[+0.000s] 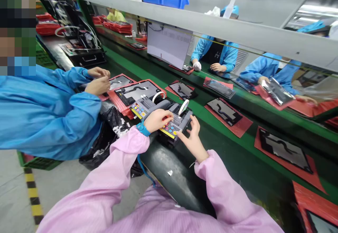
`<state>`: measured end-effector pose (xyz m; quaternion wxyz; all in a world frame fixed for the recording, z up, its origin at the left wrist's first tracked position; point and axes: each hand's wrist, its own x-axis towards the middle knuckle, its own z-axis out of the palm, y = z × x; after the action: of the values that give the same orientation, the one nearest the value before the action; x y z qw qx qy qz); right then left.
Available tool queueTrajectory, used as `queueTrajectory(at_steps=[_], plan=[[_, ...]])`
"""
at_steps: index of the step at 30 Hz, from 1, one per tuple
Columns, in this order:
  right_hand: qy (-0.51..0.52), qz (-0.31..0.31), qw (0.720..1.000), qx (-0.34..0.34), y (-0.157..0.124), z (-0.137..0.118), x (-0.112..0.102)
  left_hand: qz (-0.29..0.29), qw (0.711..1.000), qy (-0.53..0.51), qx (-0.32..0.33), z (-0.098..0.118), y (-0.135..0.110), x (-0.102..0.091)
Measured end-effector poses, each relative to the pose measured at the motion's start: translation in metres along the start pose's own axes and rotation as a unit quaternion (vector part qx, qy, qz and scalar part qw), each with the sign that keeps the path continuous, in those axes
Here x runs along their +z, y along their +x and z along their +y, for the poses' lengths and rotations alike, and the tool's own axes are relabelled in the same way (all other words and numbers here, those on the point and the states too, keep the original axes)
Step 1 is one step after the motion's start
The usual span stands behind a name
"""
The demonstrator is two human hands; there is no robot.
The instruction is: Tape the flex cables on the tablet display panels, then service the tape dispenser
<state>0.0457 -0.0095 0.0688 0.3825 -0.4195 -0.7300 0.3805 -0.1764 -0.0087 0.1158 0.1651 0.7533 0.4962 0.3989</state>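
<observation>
My left hand [157, 119], in a pink sleeve, rests palm down on the keypad of a black tape dispenser machine [173, 122], fingers curled loosely over the coloured buttons. My right hand [192, 138] is open, its fingers spread and touching the machine's right front side. A roll of white tape [183, 107] stands upright on top of the machine. A second similar machine [148, 106] with its own tape roll [158, 96] sits just behind and to the left.
A green conveyor belt [245, 143] runs diagonally, carrying red trays with black flat parts [227, 115]. A person in a blue coat [47, 109] works close on my left. Other blue-coated workers [215, 55] sit across the belt. A black bag [111, 134] hangs below.
</observation>
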Motion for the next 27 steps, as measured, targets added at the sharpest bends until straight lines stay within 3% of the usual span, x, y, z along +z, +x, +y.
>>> queueTrajectory(at_steps=[7, 10, 16, 27], plan=[[-0.044, 0.068, 0.996, 0.021, 0.001, -0.015, 0.042, 0.11, 0.986, -0.119, -0.042, -0.002, -0.017, 0.012], [-0.028, 0.093, 0.994, 0.047, 0.002, -0.019, 0.05, 0.16, 0.972, -0.163, -0.049, -0.004, -0.029, 0.023], [-0.01, 0.085, 0.993, 0.079, 0.001, -0.022, 0.054, 0.28, 0.934, -0.206, -0.083, -0.005, -0.062, 0.051], [0.033, 0.075, 0.991, 0.106, -0.001, -0.031, 0.054, 0.321, 0.92, -0.182, -0.135, -0.004, -0.078, 0.05]])
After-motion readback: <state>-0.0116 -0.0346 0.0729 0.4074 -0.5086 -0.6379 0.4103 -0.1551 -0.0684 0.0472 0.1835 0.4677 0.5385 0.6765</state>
